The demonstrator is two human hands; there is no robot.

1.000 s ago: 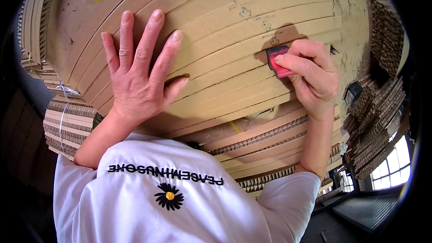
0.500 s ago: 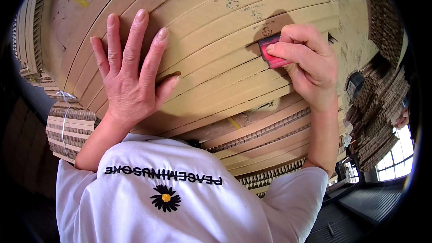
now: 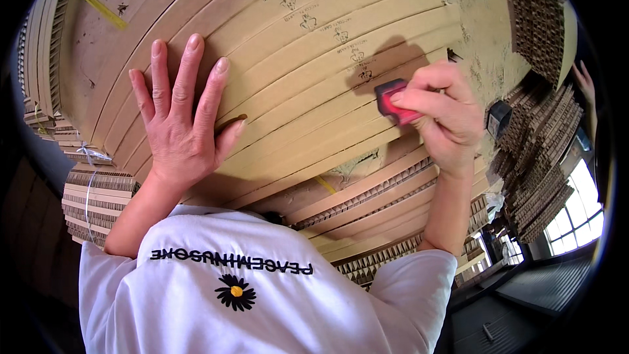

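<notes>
My left hand (image 3: pixel 180 121) lies with fingers spread on a layer of long brown cardboard strips (image 3: pixel 308 101), set side by side. Between the thumb and fingers of my right hand (image 3: pixel 442 111) is a red and black stamp (image 3: pixel 388 105), slightly blurred and tilted. It is held over the strips, casting a shadow beside it; whether it touches them is hard to tell. A row of dark printed marks (image 3: pixel 308 21) runs across the strips, one mark per strip, ending near the stamp. Strips closer to my body carry no visible mark.
Right of my right hand sits a small black box (image 3: pixel 499 118), probably an ink pad. Honeycomb cardboard stacks (image 3: pixel 540 144) stand on the right, and a tied bundle (image 3: pixel 98 196) on the left. A yellow strap (image 3: pixel 98 5) lies at upper left. Another person's hand (image 3: pixel 583 82) shows at the far right.
A fresh mark shows where the stamp was pressed. My right hand has lifted the stamp and shifted toward my body. My left hand stays flat; the whole view has shifted slightly.
</notes>
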